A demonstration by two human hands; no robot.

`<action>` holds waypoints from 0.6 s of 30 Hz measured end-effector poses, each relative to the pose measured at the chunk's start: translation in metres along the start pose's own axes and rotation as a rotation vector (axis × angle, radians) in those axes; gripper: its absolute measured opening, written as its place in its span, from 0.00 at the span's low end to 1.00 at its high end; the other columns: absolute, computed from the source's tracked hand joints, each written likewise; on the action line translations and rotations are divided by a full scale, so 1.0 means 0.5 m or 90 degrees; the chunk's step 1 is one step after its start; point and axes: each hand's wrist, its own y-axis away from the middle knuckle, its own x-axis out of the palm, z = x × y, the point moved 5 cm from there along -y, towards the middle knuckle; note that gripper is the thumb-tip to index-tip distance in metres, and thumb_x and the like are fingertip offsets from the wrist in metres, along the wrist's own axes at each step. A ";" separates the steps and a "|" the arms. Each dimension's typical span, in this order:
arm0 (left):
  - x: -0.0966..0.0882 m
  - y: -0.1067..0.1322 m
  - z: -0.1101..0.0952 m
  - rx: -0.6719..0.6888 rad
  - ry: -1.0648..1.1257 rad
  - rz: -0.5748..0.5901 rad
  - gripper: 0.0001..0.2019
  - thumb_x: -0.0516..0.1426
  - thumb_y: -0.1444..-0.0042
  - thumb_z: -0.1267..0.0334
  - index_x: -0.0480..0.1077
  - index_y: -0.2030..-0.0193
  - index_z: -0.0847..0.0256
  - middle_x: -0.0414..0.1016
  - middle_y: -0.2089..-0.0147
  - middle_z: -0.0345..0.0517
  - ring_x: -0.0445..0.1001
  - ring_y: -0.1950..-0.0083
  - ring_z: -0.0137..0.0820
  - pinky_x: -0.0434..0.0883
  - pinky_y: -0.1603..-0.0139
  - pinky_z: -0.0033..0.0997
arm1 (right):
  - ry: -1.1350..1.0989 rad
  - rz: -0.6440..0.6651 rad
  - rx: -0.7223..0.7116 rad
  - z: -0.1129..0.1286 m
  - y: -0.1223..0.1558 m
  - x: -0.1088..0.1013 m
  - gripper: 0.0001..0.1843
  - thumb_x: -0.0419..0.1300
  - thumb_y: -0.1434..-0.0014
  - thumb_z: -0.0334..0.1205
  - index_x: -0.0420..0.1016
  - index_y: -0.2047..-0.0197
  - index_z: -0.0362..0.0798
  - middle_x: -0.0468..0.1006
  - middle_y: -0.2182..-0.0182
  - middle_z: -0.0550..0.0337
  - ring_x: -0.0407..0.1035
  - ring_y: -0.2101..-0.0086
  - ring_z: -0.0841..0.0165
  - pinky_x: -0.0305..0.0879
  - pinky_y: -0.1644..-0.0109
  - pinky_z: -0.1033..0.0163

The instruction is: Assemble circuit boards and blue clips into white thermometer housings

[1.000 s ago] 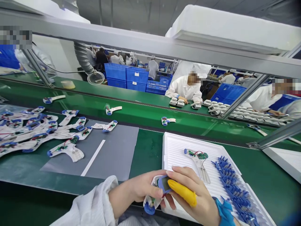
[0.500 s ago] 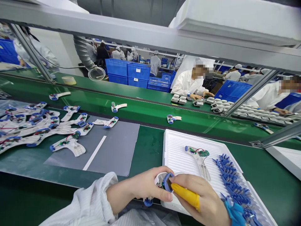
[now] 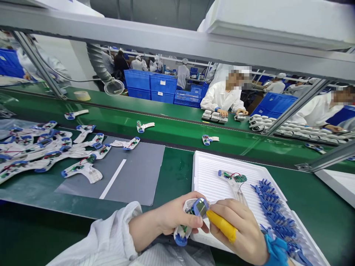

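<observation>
My left hand [image 3: 181, 214] is wrapped around a partly assembled infrared thermometer [image 3: 183, 232], a white gun-shaped shell with blue end parts. Its blue-framed display [image 3: 200, 207] faces up between thumb and fingers. My right hand [image 3: 235, 225], with a yellow cover on one finger, pinches at the right edge of that frame; its fingertips are partly hidden. Behind the hands, a white ribbed foam tray [image 3: 205, 173] bears an open thermometer shell [image 3: 234, 183] with a green circuit board and wires. Rows of small blue parts [image 3: 274, 210] line the tray's right side.
Many open thermometer shells [image 3: 50, 147] are heaped at the left, some on a grey mat [image 3: 133, 170]. More lie spaced along the green conveyor belt [image 3: 172, 133]. A metal shelf beam [image 3: 155, 37] crosses overhead. Across the belt, a co-worker [image 3: 224, 92] handles grey-white items.
The thermometer has turned in my left hand so its display and blue lower end show more. My right fingers have shifted right to the frame's edge. Shells on the belt have moved slightly right.
</observation>
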 end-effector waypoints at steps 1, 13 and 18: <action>0.001 0.000 0.000 0.006 -0.002 0.003 0.31 0.70 0.69 0.54 0.64 0.58 0.60 0.70 0.68 0.39 0.71 0.71 0.25 0.65 0.73 0.21 | -0.016 -0.013 0.013 -0.002 0.004 0.001 0.04 0.53 0.40 0.34 0.67 0.60 0.48 0.76 0.71 0.56 0.70 0.70 0.68 0.69 0.68 0.63; 0.007 0.012 -0.018 0.140 -0.321 -0.065 0.26 0.63 0.56 0.60 0.59 0.50 0.58 0.64 0.53 0.45 0.64 0.56 0.33 0.62 0.54 0.32 | -0.011 0.068 0.005 -0.015 0.029 0.029 0.10 0.47 0.36 0.35 0.65 0.54 0.44 0.77 0.66 0.51 0.73 0.70 0.66 0.69 0.68 0.62; 0.013 0.015 -0.035 0.181 -0.544 -0.133 0.18 0.57 0.52 0.66 0.60 0.53 0.60 0.59 0.47 0.52 0.61 0.47 0.38 0.58 0.45 0.37 | -0.062 0.095 0.054 -0.019 0.025 0.035 0.12 0.43 0.34 0.38 0.65 0.57 0.45 0.77 0.71 0.54 0.70 0.74 0.68 0.67 0.73 0.64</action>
